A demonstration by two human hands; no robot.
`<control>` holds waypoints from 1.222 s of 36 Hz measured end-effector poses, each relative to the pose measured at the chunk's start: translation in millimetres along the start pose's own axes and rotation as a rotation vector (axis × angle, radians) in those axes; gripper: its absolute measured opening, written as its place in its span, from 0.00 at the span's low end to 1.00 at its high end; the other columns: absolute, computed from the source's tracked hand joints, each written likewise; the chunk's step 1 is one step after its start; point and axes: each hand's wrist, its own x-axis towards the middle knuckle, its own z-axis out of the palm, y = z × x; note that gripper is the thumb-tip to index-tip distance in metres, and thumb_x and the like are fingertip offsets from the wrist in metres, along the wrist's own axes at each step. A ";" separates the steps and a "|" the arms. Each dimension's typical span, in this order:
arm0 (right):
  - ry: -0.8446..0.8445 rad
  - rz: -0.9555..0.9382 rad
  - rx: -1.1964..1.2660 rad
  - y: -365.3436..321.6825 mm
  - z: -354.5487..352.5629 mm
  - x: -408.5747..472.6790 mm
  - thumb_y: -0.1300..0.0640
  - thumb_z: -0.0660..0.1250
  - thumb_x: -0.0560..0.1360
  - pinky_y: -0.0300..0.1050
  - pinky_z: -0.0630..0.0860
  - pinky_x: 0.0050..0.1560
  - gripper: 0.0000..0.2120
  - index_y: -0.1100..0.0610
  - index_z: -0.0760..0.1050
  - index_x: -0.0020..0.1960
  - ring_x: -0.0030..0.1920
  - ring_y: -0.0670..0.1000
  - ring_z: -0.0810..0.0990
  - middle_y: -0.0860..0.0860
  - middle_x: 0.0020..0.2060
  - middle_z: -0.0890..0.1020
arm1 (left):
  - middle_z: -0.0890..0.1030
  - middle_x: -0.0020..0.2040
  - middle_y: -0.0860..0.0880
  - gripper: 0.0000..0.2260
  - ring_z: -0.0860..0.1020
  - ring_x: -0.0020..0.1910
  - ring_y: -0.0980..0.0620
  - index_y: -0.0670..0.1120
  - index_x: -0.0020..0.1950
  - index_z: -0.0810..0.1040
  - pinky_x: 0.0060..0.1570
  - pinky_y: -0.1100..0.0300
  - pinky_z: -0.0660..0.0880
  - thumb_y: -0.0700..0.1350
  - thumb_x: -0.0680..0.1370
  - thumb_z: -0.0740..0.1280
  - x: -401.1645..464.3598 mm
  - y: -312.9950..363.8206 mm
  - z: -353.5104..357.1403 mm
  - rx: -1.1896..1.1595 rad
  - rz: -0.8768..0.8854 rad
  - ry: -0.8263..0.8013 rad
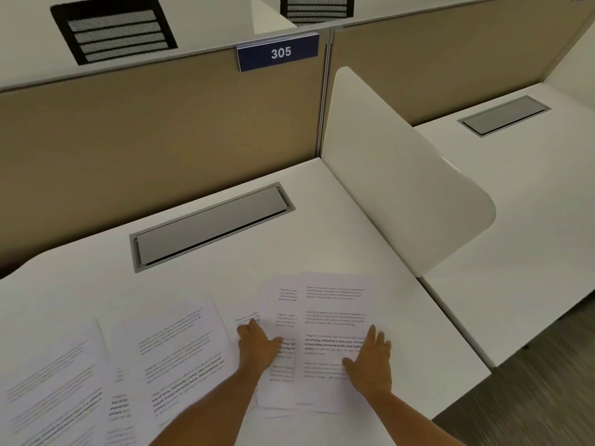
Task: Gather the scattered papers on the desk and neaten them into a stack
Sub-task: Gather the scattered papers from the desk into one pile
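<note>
Several printed white sheets lie on the white desk (322,226). A loose overlapping pile (331,304) sits at the front right. My right hand (370,358) lies flat on the top sheet of that pile, fingers spread. My left hand (257,344) presses flat on the pile's left edge, fingers apart, fingertips over a partly covered sheet (246,317). More sheets are spread to the left: one in the middle (174,336) and others at the far left (54,381), blurred and overlapping.
A grey cable-tray lid (209,223) is set into the desk behind the papers. A tan partition (161,123) with a blue "305" sign (278,53) closes the back. A white curved divider (402,175) stands on the right, with the neighbouring desk (531,188) beyond.
</note>
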 end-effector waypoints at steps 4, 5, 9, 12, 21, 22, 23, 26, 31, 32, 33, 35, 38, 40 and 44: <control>-0.012 -0.015 0.014 -6.4 4.2 -2.8 0.48 0.68 0.76 0.53 0.53 0.77 0.48 0.60 0.36 0.79 0.79 0.62 0.42 0.61 0.79 0.44 | 0.64 0.70 0.38 0.41 0.68 0.68 0.38 0.41 0.74 0.57 0.66 0.46 0.71 0.55 0.70 0.74 2.8 0.8 3.3 -0.042 -0.038 -0.024; -0.016 -0.019 0.019 -7.0 5.2 -3.6 0.48 0.68 0.76 0.53 0.53 0.77 0.48 0.60 0.36 0.79 0.79 0.62 0.42 0.61 0.79 0.44 | 0.66 0.69 0.38 0.42 0.68 0.68 0.38 0.41 0.74 0.58 0.66 0.45 0.70 0.55 0.69 0.75 2.4 0.8 4.4 -0.052 -0.043 -0.022; -0.042 -0.061 0.008 -8.8 10.7 -6.3 0.49 0.67 0.77 0.53 0.54 0.77 0.47 0.60 0.36 0.79 0.79 0.60 0.41 0.59 0.79 0.44 | 0.71 0.68 0.40 0.42 0.70 0.67 0.39 0.41 0.73 0.60 0.65 0.45 0.71 0.57 0.67 0.75 5.4 -0.2 10.2 -0.092 -0.070 -0.040; -0.059 -0.107 -0.034 -9.4 14.1 -9.0 0.49 0.65 0.78 0.52 0.56 0.77 0.45 0.59 0.35 0.79 0.80 0.58 0.41 0.57 0.80 0.44 | 0.74 0.66 0.41 0.40 0.73 0.65 0.41 0.40 0.71 0.61 0.63 0.49 0.72 0.57 0.67 0.75 4.4 1.1 14.1 -0.121 -0.080 -0.077; -0.081 -0.164 -0.063 -8.2 15.8 -16.7 0.51 0.65 0.78 0.51 0.57 0.77 0.44 0.58 0.37 0.79 0.80 0.57 0.42 0.56 0.80 0.44 | 0.80 0.55 0.46 0.31 0.79 0.52 0.48 0.43 0.58 0.75 0.53 0.54 0.79 0.63 0.63 0.72 6.4 -7.4 26.0 -0.229 -0.031 -0.137; -0.085 -0.165 -0.059 -7.7 15.2 -16.9 0.51 0.65 0.78 0.51 0.57 0.77 0.44 0.58 0.37 0.79 0.80 0.57 0.42 0.55 0.80 0.44 | 0.80 0.55 0.46 0.26 0.79 0.52 0.49 0.43 0.58 0.75 0.51 0.57 0.77 0.57 0.68 0.73 -2.2 -2.6 22.2 -0.246 -0.017 -0.146; -0.092 -0.169 -0.054 -7.1 14.4 -17.1 0.51 0.65 0.78 0.51 0.57 0.77 0.44 0.57 0.37 0.79 0.80 0.56 0.42 0.55 0.80 0.44 | 0.80 0.55 0.46 0.22 0.78 0.51 0.49 0.42 0.59 0.75 0.50 0.59 0.75 0.52 0.72 0.73 -8.1 0.7 20.3 -0.272 -0.001 -0.159; -0.114 -0.188 -0.044 -4.9 11.9 -18.1 0.51 0.64 0.78 0.51 0.55 0.77 0.43 0.57 0.36 0.79 0.80 0.56 0.42 0.54 0.80 0.45 | 0.81 0.58 0.46 0.19 0.79 0.54 0.49 0.43 0.63 0.75 0.55 0.58 0.76 0.47 0.74 0.72 -16.0 0.7 21.0 -0.327 0.031 -0.191; -0.109 -0.236 -0.057 0.9 10.8 -21.1 0.50 0.66 0.77 0.51 0.57 0.77 0.44 0.56 0.39 0.79 0.79 0.56 0.49 0.54 0.79 0.52 | 0.81 0.59 0.46 0.15 0.78 0.53 0.51 0.43 0.64 0.76 0.55 0.61 0.75 0.43 0.77 0.68 -32.4 -2.8 28.9 -0.323 0.091 -0.166; -0.096 -0.240 -0.063 1.2 10.5 -22.3 0.49 0.66 0.76 0.51 0.59 0.76 0.44 0.56 0.40 0.79 0.78 0.56 0.51 0.55 0.78 0.54 | 0.81 0.59 0.46 0.15 0.78 0.53 0.52 0.43 0.63 0.77 0.55 0.61 0.75 0.44 0.77 0.67 -36.1 -4.3 32.0 -0.312 0.083 -0.149; -0.075 -0.235 -0.075 1.0 9.7 -23.5 0.48 0.67 0.76 0.50 0.61 0.75 0.44 0.56 0.42 0.79 0.77 0.57 0.54 0.55 0.77 0.56 | 0.81 0.59 0.45 0.15 0.78 0.53 0.51 0.43 0.63 0.77 0.56 0.59 0.76 0.45 0.77 0.67 -38.9 -7.1 36.2 -0.293 0.070 -0.114; -0.020 -0.183 -0.110 -1.0 6.9 -26.2 0.46 0.67 0.75 0.51 0.65 0.72 0.44 0.56 0.44 0.79 0.74 0.59 0.59 0.56 0.75 0.60 | 0.78 0.62 0.43 0.18 0.76 0.58 0.46 0.45 0.63 0.77 0.60 0.53 0.76 0.50 0.76 0.67 -42.8 -13.9 45.6 -0.213 0.017 -0.041; 0.009 -0.063 -0.109 -5.1 3.2 -29.2 0.42 0.67 0.73 0.53 0.68 0.69 0.46 0.56 0.45 0.79 0.72 0.62 0.60 0.58 0.74 0.59 | 0.67 0.69 0.42 0.21 0.67 0.67 0.41 0.46 0.68 0.72 0.67 0.50 0.68 0.51 0.77 0.66 -55.8 -20.2 53.5 -0.131 -0.036 0.064; 0.000 -0.039 -0.105 -6.8 3.4 -29.5 0.42 0.68 0.73 0.53 0.69 0.69 0.46 0.56 0.44 0.79 0.72 0.63 0.60 0.59 0.74 0.58 | 0.61 0.74 0.42 0.23 0.61 0.72 0.41 0.46 0.71 0.69 0.70 0.50 0.63 0.51 0.78 0.65 -65.6 -21.8 56.0 -0.114 -0.052 0.088; -0.022 -0.062 -0.099 -12.8 6.0 -31.0 0.43 0.68 0.73 0.53 0.71 0.67 0.46 0.57 0.46 0.79 0.71 0.62 0.61 0.58 0.73 0.60 | 0.52 0.77 0.42 0.23 0.54 0.74 0.39 0.47 0.71 0.68 0.70 0.47 0.63 0.51 0.78 0.66 -76.2 -26.9 65.0 -0.173 -0.127 0.109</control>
